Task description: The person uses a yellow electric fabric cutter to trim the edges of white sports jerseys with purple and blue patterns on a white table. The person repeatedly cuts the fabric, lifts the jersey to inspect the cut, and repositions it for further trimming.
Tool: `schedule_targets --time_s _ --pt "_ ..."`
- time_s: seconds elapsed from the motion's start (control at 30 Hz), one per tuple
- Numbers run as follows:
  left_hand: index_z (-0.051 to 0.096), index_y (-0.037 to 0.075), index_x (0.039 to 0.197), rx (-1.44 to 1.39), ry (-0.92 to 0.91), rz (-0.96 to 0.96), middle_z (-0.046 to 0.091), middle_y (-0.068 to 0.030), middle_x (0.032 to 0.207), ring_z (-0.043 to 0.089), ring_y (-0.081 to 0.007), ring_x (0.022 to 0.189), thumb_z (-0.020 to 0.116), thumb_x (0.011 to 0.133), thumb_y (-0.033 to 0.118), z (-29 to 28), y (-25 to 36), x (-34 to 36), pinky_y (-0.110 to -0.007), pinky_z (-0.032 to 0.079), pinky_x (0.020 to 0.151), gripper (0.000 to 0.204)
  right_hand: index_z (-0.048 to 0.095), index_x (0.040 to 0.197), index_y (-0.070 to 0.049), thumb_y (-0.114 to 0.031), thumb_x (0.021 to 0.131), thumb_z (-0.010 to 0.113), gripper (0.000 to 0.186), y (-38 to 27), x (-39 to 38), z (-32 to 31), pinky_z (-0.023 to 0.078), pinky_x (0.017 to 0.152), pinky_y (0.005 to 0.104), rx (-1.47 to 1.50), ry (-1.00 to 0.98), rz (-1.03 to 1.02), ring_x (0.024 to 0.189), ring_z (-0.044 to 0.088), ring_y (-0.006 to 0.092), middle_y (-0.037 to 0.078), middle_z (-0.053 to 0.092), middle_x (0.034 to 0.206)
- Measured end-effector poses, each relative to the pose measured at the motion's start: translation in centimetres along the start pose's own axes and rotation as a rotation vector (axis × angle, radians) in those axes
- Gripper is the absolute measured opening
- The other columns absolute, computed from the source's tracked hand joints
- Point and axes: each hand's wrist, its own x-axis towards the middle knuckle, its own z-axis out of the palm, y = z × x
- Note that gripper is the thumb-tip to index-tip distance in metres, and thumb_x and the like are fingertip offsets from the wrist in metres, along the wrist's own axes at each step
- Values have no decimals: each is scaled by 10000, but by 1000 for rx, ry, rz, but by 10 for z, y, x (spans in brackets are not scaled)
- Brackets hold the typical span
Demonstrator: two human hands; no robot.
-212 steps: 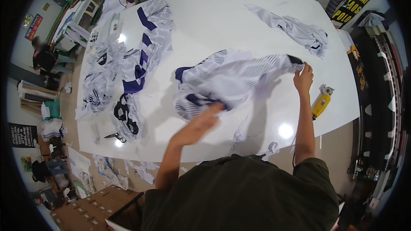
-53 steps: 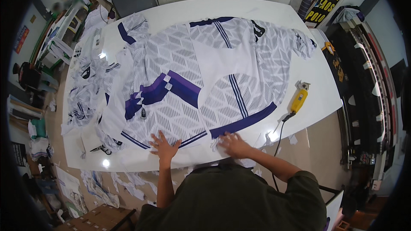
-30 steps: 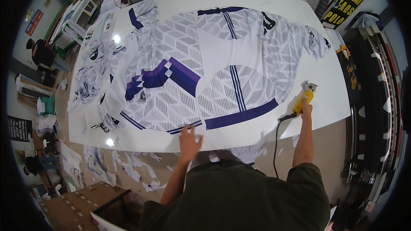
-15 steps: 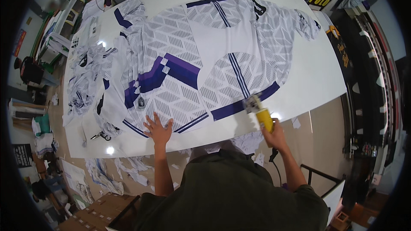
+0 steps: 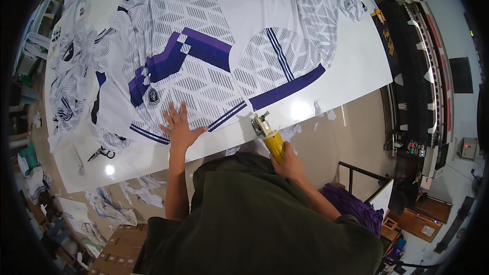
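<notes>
From where I stand, the far edge of the bench is cut off, and the upper part of the printed white fabric goes out of sight with it. This fabric lies over the middle of the bench, close to the near edge. On its striped hem rests the left hand, its grip spread wide and covering a part of the stripe. The right hand has its grip closed around the yellow cutter; some fingers are hidden, and I cannot tell whether the metal head touches the bench. The scissors lie near the near left corner. Crumpled pieces overlap along the left edge, so single ones are hard to distinguish. White scraps lie on the floor; a sleeve partly covers the purple cloth.
</notes>
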Motion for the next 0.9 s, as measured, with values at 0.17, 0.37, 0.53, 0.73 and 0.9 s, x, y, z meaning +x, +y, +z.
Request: schedule_targets --time_s 0.17,0.37,0.53,0.73,0.9 --pt "112 243 1666 -3 17 14 -65 -184 1723 -85 -533 1543 809 641 737 3 -3 -2 -860 67 1064 1334 411 1304 13 -302 924 720 582 -17 24 11 521 753 576 -9 74 -78 913 648 539 332 649 1069" --pt "118 242 1665 -14 0 1 -69 -183 1723 -100 -530 1542 807 641 744 -4 1 0 -852 57 1071 1332 399 1221 -4 -267 923 704 501 -23 54 5 515 744 583 -20 75 -141 914 634 538 328 633 1052" --pt "197 204 1656 -53 42 8 -27 -200 1721 -88 -531 1543 842 613 704 -1 0 -2 -861 52 1058 1324 403 1222 -8 -261 911 703 501 -25 77 1 522 773 577 -56 49 -176 943 637 533 328 636 1066" --pt "199 190 1655 -54 21 -3 -33 -207 1720 -87 -535 1541 829 612 721 -6 3 -2 -860 39 1060 1329 406 1223 -16 -277 912 683 492 -46 93 -10 527 814 576 -55 -16 -155 1000 636 522 310 627 1134" --pt "150 219 1662 -7 22 -5 -62 -197 1720 -87 -531 1542 811 617 742 -4 2 -2 -861 72 1057 1343 408 1217 -12 -292 923 662 478 -65 107 -9 522 835 578 -52 -13 -161 999 638 526 312 624 1139"
